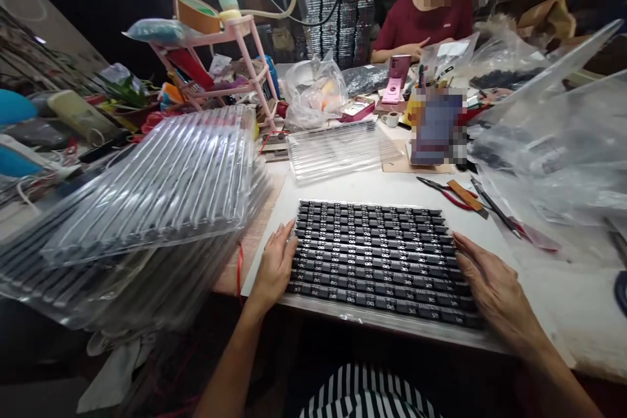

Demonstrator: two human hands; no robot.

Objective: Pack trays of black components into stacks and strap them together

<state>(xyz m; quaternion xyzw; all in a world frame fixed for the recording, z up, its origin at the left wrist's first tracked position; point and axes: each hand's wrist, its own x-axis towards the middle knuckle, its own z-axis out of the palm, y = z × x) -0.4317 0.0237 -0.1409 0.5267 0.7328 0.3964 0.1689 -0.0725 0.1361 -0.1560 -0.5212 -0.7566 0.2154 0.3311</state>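
Note:
A clear plastic tray filled with rows of small black parts lies flat at the front edge of the white work surface. My left hand grips its left side, fingers along the edge. At the right side, my right hand holds the tray's edge with its fingers together. White markings show on the black parts. Behind this tray sits another ribbed clear tray, with a few dark parts along its far edge.
Stacked clear ribbed trays rise at the left, beside a pink rack. Pliers and a cutter lie right of centre. Plastic bags fill the right. A person in a dark red shirt sits opposite.

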